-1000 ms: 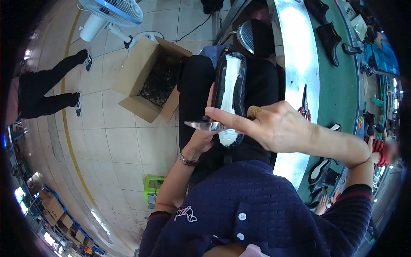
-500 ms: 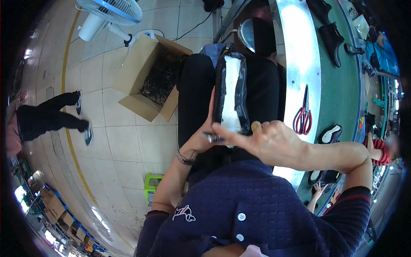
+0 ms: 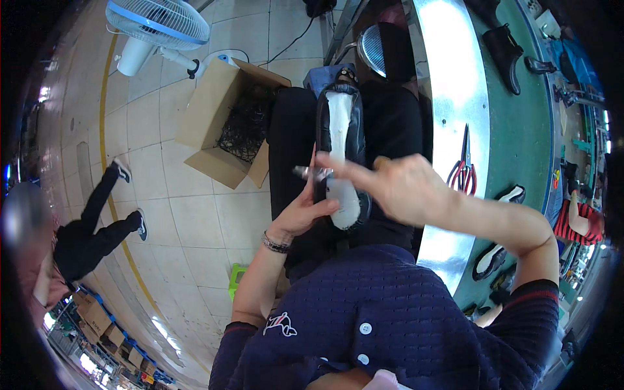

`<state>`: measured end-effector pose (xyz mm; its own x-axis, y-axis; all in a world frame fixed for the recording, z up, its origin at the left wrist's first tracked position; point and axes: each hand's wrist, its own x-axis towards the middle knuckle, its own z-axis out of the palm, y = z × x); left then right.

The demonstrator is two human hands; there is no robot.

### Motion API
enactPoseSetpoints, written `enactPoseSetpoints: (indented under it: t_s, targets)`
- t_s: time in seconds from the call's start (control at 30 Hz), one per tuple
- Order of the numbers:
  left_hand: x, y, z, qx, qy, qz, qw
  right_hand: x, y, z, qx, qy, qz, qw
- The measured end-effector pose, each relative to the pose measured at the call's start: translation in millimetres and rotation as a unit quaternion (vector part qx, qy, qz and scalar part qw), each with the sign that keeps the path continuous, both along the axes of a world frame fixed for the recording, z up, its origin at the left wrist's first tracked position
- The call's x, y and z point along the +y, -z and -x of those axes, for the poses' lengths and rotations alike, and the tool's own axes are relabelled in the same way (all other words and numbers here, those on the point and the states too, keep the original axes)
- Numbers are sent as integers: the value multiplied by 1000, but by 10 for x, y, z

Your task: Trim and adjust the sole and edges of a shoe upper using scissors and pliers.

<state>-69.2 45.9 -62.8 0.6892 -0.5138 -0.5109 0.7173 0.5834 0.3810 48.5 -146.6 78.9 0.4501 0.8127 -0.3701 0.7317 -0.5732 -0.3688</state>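
Observation:
A black shoe upper (image 3: 357,133) on its last lies sole-up between my knees, its long white bottom (image 3: 338,123) facing me. From the left side my left hand (image 3: 300,213) grips it, thumb pressed on the white bottom near the end closest to me. My right hand (image 3: 406,192), smeared by motion, is across the middle of the shoe with the index finger reaching left. A small shiny metal tool (image 3: 314,173) juts out by that fingertip, apparently held in the right hand; its exact kind is blurred.
An open cardboard box (image 3: 207,123) of dark stringy scraps stands on the floor at left, behind it a fan (image 3: 159,26). Right of my legs runs a metal ledge (image 3: 455,84) with red-handled scissors (image 3: 465,170). Beyond, a green conveyor (image 3: 513,136) carries shoes and boots. A person (image 3: 84,240) walks at left.
My right hand and the metal tool have moved farther up the shoe, away from me. The shoe has shifted slightly left, and my left thumb now shows on its bottom.

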Motion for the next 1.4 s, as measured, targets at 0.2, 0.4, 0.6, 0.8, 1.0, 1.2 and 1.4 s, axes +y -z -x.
enactPoseSetpoints:
  t_s: [0.2, 0.4, 0.6, 0.8, 1.0, 1.2, 1.4]
  targets:
    - [69, -158, -313, -157, -16, -17, 987, -256, 87, -177, -22, 106, -81, 991]
    - [-124, -406, -779, -11, 29, -115, 993, -748, 72, 125, 263, 468, -193, 822]
    - [-251, -643, -685, -246, 83, -222, 940, -1174, 212, 468, 437, 507, -347, 657]
    - [-410, 35, -454, -335, 109, -195, 915, -1071, 302, 593, 576, 408, -274, 653]
    - [-399, -54, -499, -303, 49, -69, 949, -966, 446, 717, 616, 399, -197, 650]
    - [-745, -223, -481, -202, -32, -208, 957, -908, 450, 647, 596, 375, -131, 698]
    - [-765, -232, -354, -165, -92, -229, 955, -754, 174, 558, 351, 292, -16, 890]
